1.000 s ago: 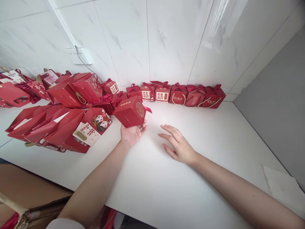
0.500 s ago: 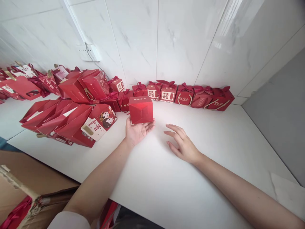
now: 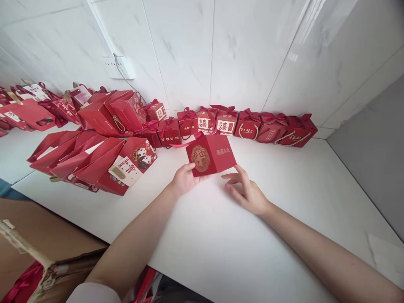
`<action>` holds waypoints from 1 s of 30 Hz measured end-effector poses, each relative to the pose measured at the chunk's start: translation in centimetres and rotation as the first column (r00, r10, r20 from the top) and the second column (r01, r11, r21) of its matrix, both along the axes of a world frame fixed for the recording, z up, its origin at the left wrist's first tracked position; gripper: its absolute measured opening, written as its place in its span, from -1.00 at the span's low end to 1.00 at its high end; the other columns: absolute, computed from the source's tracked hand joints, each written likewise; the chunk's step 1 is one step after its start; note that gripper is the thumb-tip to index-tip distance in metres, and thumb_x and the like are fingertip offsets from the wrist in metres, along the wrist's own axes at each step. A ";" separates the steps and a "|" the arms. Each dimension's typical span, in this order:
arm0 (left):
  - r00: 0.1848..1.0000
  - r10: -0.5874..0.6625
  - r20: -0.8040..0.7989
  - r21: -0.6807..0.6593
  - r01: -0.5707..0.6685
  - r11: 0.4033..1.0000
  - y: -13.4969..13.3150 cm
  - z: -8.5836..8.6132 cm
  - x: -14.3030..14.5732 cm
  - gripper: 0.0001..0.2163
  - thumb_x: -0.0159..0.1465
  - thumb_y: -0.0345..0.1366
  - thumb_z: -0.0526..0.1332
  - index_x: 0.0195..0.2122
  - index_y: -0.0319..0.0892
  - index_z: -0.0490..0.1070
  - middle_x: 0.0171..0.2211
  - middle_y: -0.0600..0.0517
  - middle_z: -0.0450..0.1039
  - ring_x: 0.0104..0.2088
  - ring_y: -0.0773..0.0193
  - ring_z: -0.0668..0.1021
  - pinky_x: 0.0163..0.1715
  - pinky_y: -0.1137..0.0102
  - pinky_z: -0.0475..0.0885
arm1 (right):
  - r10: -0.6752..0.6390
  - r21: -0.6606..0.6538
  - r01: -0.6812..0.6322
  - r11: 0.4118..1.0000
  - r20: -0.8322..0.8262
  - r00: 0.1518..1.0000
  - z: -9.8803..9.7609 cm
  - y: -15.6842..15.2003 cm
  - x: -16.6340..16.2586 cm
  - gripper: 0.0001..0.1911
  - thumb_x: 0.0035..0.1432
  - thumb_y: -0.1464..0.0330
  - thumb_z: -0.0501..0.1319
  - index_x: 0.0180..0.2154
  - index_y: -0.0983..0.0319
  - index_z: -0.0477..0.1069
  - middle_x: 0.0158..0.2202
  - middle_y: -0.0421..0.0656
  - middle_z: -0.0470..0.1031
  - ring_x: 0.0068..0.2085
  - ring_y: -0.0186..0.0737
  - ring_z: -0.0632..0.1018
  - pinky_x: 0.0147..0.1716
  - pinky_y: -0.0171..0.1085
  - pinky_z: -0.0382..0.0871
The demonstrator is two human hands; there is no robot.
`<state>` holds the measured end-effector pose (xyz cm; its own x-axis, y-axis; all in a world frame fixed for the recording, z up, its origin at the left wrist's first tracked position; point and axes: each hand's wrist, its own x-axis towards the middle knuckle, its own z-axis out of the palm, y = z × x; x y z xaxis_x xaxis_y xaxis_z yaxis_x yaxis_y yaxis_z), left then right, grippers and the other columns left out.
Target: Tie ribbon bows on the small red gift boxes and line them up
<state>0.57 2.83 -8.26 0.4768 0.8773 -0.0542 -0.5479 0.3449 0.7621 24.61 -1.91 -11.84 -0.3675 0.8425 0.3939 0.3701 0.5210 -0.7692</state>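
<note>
One light grip suits the red box, I'd say: left hand clasping its lower edge, right hand loosely uncurled by its corner.

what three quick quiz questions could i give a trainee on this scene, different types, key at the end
1. Which hand holds the red box with the round gold emblem?
2. True or false: the red box is lying inside the cardboard carton.
3. Fill in the blank: a white ____ is fixed to the tiled wall, with a cable at it.

Key:
1. The left hand.
2. False; it is held over the white table.
3. Socket panel.
</note>
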 end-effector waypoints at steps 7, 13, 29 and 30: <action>0.928 0.087 -0.361 0.365 0.055 0.929 1.7 0.7 -3.1 -0.04 -0.17 -0.54 0.45 0.27 0.13 0.16 0.24 -0.06 0.24 0.26 -0.06 0.30 0.13 0.19 0.33 | -0.245 -0.290 0.176 0.941 -0.223 0.944 -0.7 2.2 1.0 -0.61 0.30 0.23 0.11 0.12 0.14 0.18 -0.22 -0.13 0.53 -0.36 -0.21 0.55 -0.24 -0.14 0.47; 0.758 0.456 -0.466 0.408 -0.273 0.871 3.2 1.4 -4.9 -0.73 0.07 -0.24 0.32 -0.18 -0.15 0.53 -0.22 -0.02 0.53 -0.16 0.18 0.54 -0.19 0.40 0.39 | -0.241 -0.314 0.153 0.937 -0.264 0.934 -0.8 2.4 1.1 -0.64 0.27 0.21 0.14 0.06 0.15 0.22 -0.22 -0.14 0.51 -0.35 -0.21 0.55 -0.22 -0.14 0.42; 0.708 0.336 -0.621 0.478 0.003 0.878 0.3 4.3 -4.2 -0.79 0.17 -0.16 0.32 -0.45 -0.21 0.58 -0.47 -0.03 0.52 -0.39 0.24 0.47 -0.27 0.36 0.31 | -0.199 -0.277 0.137 0.951 -0.211 0.957 -0.7 2.3 1.0 -0.70 0.26 0.30 0.11 0.02 0.16 0.25 -0.23 -0.15 0.51 -0.36 -0.24 0.54 -0.25 -0.19 0.41; 0.708 0.353 -0.611 0.483 -0.020 0.876 0.4 4.1 -4.3 -0.79 0.18 -0.16 0.31 -0.45 -0.21 0.57 -0.48 -0.02 0.51 -0.40 0.26 0.46 -0.29 0.37 0.29 | -0.197 -0.277 0.134 0.951 -0.211 0.957 -0.7 2.3 1.0 -0.70 0.26 0.30 0.11 0.02 0.16 0.25 -0.23 -0.15 0.51 -0.36 -0.24 0.54 -0.25 -0.19 0.41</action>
